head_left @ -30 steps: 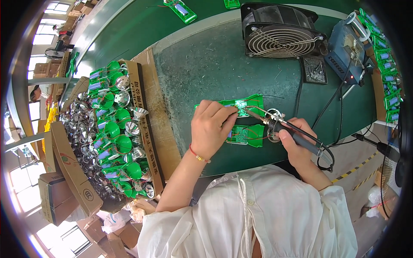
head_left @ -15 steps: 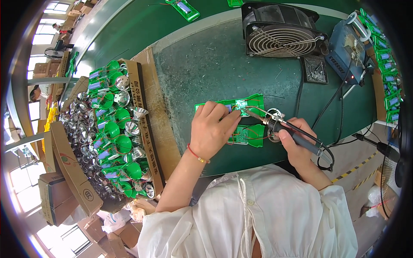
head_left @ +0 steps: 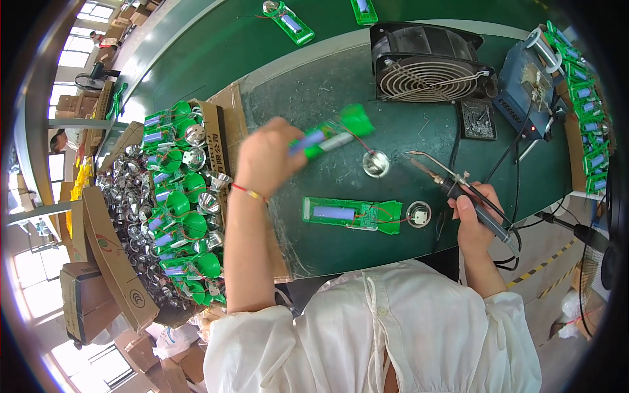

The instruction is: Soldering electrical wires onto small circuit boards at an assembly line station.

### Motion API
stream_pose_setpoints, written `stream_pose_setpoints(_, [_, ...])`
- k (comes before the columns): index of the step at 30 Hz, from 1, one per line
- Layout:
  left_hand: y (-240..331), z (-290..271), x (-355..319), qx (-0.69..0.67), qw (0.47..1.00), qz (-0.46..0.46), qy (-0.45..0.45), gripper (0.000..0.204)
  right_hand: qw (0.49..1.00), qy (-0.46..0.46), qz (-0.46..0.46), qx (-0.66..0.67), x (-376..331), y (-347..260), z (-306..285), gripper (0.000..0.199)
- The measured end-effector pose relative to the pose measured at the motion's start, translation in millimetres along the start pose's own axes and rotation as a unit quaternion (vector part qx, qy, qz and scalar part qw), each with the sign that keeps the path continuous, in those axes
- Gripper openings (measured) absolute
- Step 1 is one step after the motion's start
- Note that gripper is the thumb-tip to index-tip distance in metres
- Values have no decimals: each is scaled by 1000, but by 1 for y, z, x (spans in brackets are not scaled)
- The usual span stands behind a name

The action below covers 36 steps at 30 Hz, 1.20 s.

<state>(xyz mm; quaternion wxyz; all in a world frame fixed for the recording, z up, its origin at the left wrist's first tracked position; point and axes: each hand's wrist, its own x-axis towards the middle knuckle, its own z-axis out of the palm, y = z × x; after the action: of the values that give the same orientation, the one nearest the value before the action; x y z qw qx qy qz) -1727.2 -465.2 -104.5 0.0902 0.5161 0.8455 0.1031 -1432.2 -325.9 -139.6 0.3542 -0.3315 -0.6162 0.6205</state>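
Observation:
My left hand (head_left: 270, 156) is closed on one end of a green flashlight housing (head_left: 334, 133), which is lifted and a little blurred. A red wire runs from that housing to a shiny reflector cup (head_left: 375, 164) dangling beside it. My right hand (head_left: 477, 219) grips a soldering iron (head_left: 464, 194), its tip pointing up and left, away from both housings. A second open green housing (head_left: 385, 217) lies on the green mat, with a purple battery cell (head_left: 333, 213) and a small circuit board inside. At its right end sits another reflector (head_left: 419, 214), joined by wires.
At left, a cardboard box (head_left: 215, 141) holds many reflectors and green housings. A black fan (head_left: 429, 65) stands at the back, near a blue soldering station (head_left: 524, 92) with a solder spool (head_left: 545, 51) and a dark tray (head_left: 478, 120). More housings (head_left: 593, 124) line the far right.
My left hand has lifted the farther housing off the mat, moving it left and away with its reflector trailing. My right hand has drawn the soldering iron back to the right.

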Motion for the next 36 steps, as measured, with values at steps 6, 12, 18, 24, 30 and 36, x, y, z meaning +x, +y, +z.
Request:
stream_pose_setpoints(6, [-35,-9,18,-60,997,-45,-2,43,1000,9,-7,6,8,-3,-12,16])
stream_pose_setpoints(12, [-56,-9,54,-42,982,-104,154,41,999,32,4,10,15,-11,-15,16])
stream_pose_setpoints(18, [-140,-4,137,41,937,-212,273,52,1000,13,-17,-6,14,-20,-8,19])
stream_pose_setpoints(24, [-81,6,108,-28,950,-190,246,63,1000,15,16,-1,7,-25,-13,17])
stream_pose_setpoints(30, [40,-21,-30,-162,972,120,-124,68,999,24,-18,32,10,-7,-20,18])
stream_pose_setpoints(36, [49,35,-87,-115,990,63,-57,61,1000,-2,-5,21,-6,-2,-21,18])
